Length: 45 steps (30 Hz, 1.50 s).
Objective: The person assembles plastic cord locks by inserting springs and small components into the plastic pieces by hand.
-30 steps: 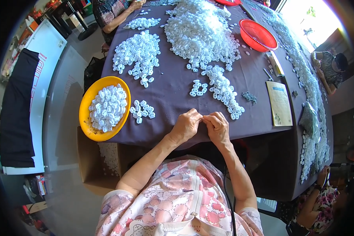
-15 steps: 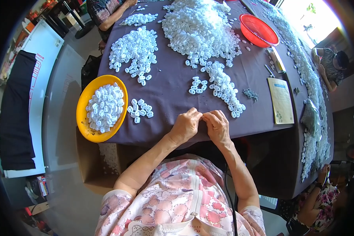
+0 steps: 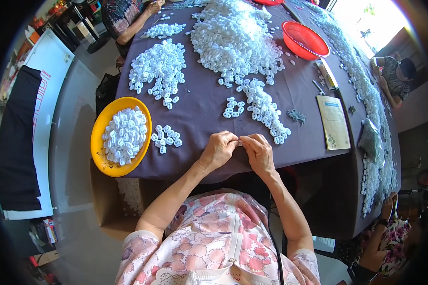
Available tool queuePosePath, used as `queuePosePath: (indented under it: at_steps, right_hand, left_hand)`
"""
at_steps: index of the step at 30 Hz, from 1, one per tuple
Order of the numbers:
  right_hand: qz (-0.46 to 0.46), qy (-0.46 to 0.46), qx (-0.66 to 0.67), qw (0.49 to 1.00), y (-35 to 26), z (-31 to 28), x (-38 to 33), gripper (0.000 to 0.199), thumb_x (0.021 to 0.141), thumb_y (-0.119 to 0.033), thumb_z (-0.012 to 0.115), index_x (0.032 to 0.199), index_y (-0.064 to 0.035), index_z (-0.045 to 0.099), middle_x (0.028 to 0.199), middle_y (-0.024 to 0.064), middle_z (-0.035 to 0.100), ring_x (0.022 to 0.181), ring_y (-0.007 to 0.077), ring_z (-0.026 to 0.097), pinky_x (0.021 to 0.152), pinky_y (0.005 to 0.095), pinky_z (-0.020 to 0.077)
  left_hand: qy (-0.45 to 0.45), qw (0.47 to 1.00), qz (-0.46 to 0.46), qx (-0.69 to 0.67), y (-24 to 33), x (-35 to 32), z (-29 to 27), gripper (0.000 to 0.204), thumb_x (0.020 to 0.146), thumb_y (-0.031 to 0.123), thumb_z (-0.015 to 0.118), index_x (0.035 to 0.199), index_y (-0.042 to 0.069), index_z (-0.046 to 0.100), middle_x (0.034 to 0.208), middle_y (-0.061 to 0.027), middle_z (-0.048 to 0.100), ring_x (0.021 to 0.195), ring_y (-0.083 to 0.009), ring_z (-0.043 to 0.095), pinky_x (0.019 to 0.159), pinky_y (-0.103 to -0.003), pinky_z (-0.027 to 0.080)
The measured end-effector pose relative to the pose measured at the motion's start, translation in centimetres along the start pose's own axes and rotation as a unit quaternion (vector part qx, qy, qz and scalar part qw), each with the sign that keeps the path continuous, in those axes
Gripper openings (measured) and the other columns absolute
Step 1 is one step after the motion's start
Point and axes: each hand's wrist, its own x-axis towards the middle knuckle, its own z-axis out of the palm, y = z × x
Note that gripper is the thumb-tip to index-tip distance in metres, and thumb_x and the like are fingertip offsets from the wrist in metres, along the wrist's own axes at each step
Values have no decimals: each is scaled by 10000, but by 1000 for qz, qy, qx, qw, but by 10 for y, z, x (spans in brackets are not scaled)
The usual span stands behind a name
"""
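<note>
My left hand [image 3: 219, 149] and my right hand [image 3: 257, 151] meet fingertip to fingertip just above the table's near edge. Both are closed in a pinch around a small white plastic piece [image 3: 240, 142], mostly hidden by the fingers. Beyond the right hand, a trail of white oval two-holed pieces [image 3: 262, 111] runs down from a big heap [image 3: 235, 40]. A few more lie in a little group [image 3: 233, 108] left of that trail. Left of my hands is another loose cluster [image 3: 166, 137], beside a yellow oval bowl [image 3: 97, 151] filled with the same pieces.
Another heap [image 3: 158, 66] lies at the left. On the right are a red basket [image 3: 305, 42], a tan booklet [image 3: 333, 122] and a grey-green tangle [image 3: 296, 116]. A cardboard box [image 3: 104, 199] stands below the table's left corner. Other people sit around the dark-covered tables.
My view has shifted slightly, so the table contents sit a little lower and further left. My hands remain together; a bit of the white piece now shows between the fingertips.
</note>
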Motion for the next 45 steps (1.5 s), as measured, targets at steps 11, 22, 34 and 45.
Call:
queuePosePath:
  at_steps: [11, 22, 34, 45]
  right_hand:
    - [57, -25, 4, 998, -11, -3, 1, 388, 703, -42, 723, 1082, -33, 642, 935, 106, 644, 841, 276, 605, 738, 349, 493]
    - [53, -1, 3, 999, -8, 1, -1, 318, 719, -26, 710, 1033, -42, 660, 926, 100, 648, 855, 273, 611, 748, 348, 496]
    - [28, 9, -7, 1000, -9, 2, 0, 256, 739, -46, 709, 990, -35, 659, 898, 99, 644, 828, 278, 611, 728, 353, 494]
    - [148, 15, 94, 984, -16, 6, -3, 310, 763, 5, 696, 1066, -42, 648, 804, 68, 633, 672, 138, 591, 618, 261, 483]
  left_hand:
    - [-106, 962, -212, -138, 16, 13, -17, 172, 873, 145, 628, 843, -16, 681, 588, -31, 598, 457, -72, 517, 412, -248, 405]
    - [-111, 963, -195, -147, 7, 11, -14, 189, 894, 128, 575, 814, -23, 657, 577, -16, 566, 456, -70, 507, 415, -246, 399]
    - [-129, 953, -212, -172, 4, 12, -16, 248, 923, 162, 532, 761, -3, 622, 586, -5, 549, 442, -66, 501, 389, -239, 380]
    - [-103, 972, -157, -140, 1, 6, -11, 252, 941, 178, 531, 797, -9, 621, 580, -19, 561, 471, -74, 519, 425, -245, 407]
